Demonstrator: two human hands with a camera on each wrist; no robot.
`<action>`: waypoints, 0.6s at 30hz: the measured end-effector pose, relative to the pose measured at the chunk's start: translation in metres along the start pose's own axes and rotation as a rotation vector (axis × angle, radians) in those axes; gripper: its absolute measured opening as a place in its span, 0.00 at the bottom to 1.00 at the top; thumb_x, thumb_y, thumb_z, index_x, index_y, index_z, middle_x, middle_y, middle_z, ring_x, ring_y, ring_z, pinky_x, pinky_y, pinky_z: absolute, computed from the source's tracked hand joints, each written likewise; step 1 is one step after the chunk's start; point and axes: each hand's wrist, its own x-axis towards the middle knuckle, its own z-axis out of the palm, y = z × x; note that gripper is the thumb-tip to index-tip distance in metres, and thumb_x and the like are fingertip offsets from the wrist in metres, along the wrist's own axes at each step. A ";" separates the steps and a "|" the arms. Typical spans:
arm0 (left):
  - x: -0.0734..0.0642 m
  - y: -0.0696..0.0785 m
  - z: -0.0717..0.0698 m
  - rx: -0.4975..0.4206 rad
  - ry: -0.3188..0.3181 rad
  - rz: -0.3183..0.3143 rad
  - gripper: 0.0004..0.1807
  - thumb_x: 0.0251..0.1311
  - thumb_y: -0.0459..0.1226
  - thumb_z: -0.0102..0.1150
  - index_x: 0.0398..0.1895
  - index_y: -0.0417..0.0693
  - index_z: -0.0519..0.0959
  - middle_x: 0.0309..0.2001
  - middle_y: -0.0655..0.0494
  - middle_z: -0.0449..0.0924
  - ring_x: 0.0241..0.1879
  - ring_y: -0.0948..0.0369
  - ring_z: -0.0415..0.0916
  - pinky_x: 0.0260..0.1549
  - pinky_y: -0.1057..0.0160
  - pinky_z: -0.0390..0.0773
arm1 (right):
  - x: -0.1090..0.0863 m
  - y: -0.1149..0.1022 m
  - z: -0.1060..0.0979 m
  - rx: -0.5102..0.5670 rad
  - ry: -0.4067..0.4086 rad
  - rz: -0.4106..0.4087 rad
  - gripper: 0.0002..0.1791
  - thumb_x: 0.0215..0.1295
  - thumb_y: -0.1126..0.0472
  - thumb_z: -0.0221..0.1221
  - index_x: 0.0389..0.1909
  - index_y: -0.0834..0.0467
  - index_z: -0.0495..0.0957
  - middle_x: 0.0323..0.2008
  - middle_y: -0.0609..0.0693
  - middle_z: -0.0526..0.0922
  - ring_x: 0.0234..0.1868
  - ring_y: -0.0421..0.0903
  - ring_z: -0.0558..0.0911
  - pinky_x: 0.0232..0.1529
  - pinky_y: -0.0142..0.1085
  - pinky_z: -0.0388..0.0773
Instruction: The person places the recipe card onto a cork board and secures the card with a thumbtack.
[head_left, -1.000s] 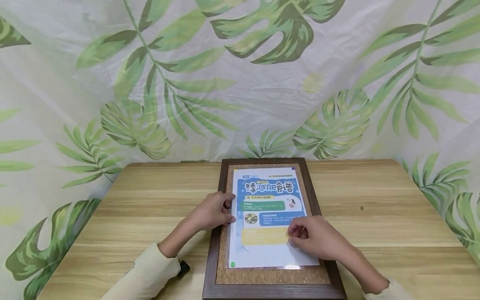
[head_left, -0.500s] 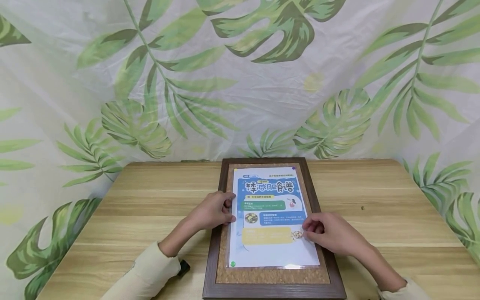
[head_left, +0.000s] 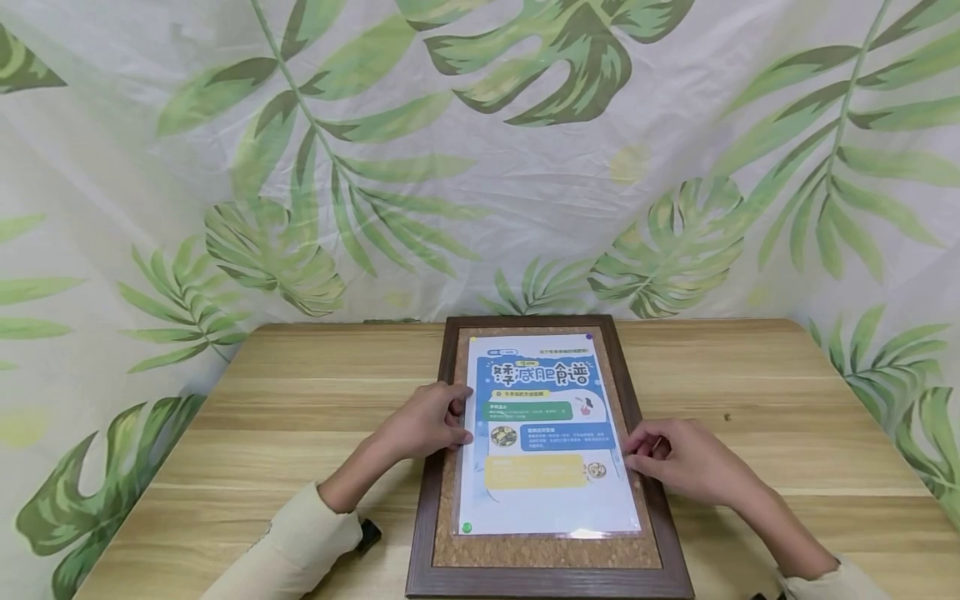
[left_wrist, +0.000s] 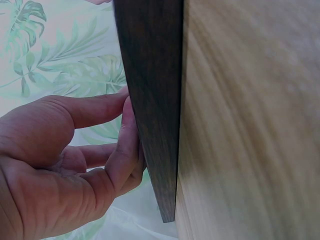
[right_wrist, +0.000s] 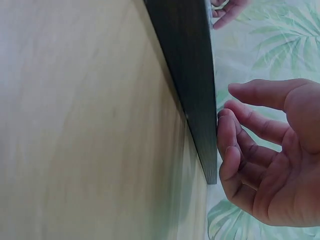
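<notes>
A printed sheet in a clear glossy cover lies on a framed cork board. Pushpins sit at some of its corners: a yellow pin, a purple pin and a green pin. My left hand rests its thumb and fingertips on the sheet's left margin, the other fingers bent over the frame. Over the right edge of the board, my right hand is loosely curved, thumb and index fingertips by the sheet's right margin. In the right wrist view its thumb stands apart from the fingers.
The brown frame lies on a wooden table, its far end close to a leaf-patterned cloth. A small black object shows beside the left sleeve.
My right hand has slid rightward from over the yellow block of the sheet to its right margin, uncovering a small round picture. The left hand and the board stay put.
</notes>
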 end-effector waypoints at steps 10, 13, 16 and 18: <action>0.001 -0.002 -0.001 0.002 -0.006 0.016 0.36 0.59 0.24 0.75 0.72 0.29 0.73 0.43 0.47 0.76 0.32 0.64 0.81 0.27 0.68 0.85 | -0.002 0.016 -0.018 -0.037 0.044 0.010 0.02 0.70 0.60 0.70 0.40 0.53 0.88 0.33 0.41 0.86 0.34 0.33 0.80 0.35 0.30 0.80; 0.001 -0.002 0.000 -0.008 -0.003 0.002 0.37 0.59 0.24 0.75 0.72 0.29 0.73 0.43 0.47 0.76 0.32 0.64 0.81 0.27 0.68 0.85 | -0.002 0.020 -0.022 -0.055 0.061 0.003 0.02 0.70 0.61 0.70 0.40 0.54 0.88 0.34 0.41 0.86 0.35 0.33 0.80 0.36 0.30 0.80; 0.001 -0.002 0.000 -0.016 -0.002 -0.012 0.37 0.60 0.24 0.75 0.73 0.29 0.73 0.43 0.47 0.76 0.32 0.64 0.81 0.27 0.67 0.85 | -0.003 0.025 -0.027 -0.072 0.065 0.015 0.03 0.71 0.61 0.70 0.41 0.55 0.88 0.34 0.42 0.87 0.35 0.33 0.80 0.37 0.30 0.81; 0.001 -0.002 0.001 -0.019 -0.002 -0.016 0.37 0.60 0.24 0.75 0.73 0.29 0.73 0.43 0.47 0.76 0.31 0.64 0.81 0.27 0.67 0.85 | -0.003 0.030 -0.029 -0.080 0.064 0.030 0.04 0.71 0.61 0.69 0.42 0.56 0.88 0.35 0.42 0.87 0.36 0.34 0.80 0.37 0.30 0.80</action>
